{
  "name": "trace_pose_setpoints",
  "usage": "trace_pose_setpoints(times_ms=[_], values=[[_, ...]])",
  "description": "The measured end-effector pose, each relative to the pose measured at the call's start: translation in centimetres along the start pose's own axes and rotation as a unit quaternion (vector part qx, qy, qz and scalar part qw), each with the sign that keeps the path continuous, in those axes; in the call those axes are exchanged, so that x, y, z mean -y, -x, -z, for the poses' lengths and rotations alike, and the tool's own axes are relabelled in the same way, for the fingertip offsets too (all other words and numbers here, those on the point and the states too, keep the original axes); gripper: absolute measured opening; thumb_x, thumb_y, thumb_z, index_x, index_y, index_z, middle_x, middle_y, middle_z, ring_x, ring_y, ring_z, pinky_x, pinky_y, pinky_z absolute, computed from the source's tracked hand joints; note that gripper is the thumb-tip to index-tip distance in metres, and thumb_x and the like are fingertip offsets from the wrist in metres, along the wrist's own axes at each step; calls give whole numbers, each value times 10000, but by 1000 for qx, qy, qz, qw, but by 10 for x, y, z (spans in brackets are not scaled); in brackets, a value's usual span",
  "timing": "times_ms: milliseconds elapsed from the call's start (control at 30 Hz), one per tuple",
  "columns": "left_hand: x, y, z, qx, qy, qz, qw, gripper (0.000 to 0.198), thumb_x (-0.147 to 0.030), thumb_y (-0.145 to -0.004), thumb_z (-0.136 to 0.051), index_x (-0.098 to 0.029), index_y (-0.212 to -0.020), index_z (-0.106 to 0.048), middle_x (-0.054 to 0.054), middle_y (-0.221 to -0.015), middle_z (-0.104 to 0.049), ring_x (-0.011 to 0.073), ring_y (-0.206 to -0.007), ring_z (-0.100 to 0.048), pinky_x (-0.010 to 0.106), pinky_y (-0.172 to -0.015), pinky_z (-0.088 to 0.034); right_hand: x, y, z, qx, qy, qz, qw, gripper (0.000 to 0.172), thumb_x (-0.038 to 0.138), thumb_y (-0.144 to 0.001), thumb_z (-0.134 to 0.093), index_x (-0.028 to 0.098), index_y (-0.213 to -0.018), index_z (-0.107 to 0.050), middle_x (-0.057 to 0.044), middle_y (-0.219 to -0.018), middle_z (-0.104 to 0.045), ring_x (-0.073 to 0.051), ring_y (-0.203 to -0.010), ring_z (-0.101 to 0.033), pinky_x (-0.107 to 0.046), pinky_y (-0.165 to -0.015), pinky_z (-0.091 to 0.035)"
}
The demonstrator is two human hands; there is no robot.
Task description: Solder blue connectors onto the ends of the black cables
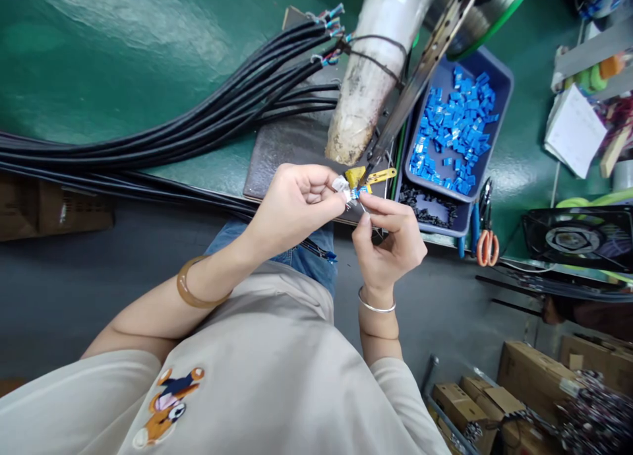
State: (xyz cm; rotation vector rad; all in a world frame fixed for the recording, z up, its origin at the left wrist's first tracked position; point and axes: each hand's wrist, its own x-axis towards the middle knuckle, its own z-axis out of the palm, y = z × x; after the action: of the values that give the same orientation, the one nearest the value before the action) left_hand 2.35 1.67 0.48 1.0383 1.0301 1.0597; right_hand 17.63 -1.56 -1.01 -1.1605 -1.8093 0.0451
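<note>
My left hand (304, 194) is closed, pinching a small white piece (341, 183) between thumb and fingers. Close by on the right, my right hand (388, 237) has thumb and index finger drawn together on what looks like a thin wire (364, 208). A small blue connector (364, 189) sits between the two sets of fingertips; which hand bears it I cannot tell. Right above it is the lower end of a dark metal tool (395, 122) on a slant. A yellow block (355, 175) and a yellow slotted strip (382, 175) lie just behind the fingertips.
Black cables (198, 128) with stripped ends run in from the left. A wrapped white tube (370, 66) hangs over the dark board (277, 151). Right of it, a bin (500, 128) holds blue connectors, above a tray of black parts (430, 208). Orange-handled scissors (487, 247) hang at the edge.
</note>
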Motion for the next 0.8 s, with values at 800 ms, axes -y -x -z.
trace_pose_setpoints(times_ms=[800], values=[[1,-1,-2,-33,-14,-22,999,56,-120,-728,-651,-153,-684,-637,-19,-588,-535,64,-539,-485,184,-512,-409,2,-10,2,-3,36,33,999,175,85,-794,-638,231,-810,-544,-16,-977,-749,-163,-850,-719,-327,-739,-598]])
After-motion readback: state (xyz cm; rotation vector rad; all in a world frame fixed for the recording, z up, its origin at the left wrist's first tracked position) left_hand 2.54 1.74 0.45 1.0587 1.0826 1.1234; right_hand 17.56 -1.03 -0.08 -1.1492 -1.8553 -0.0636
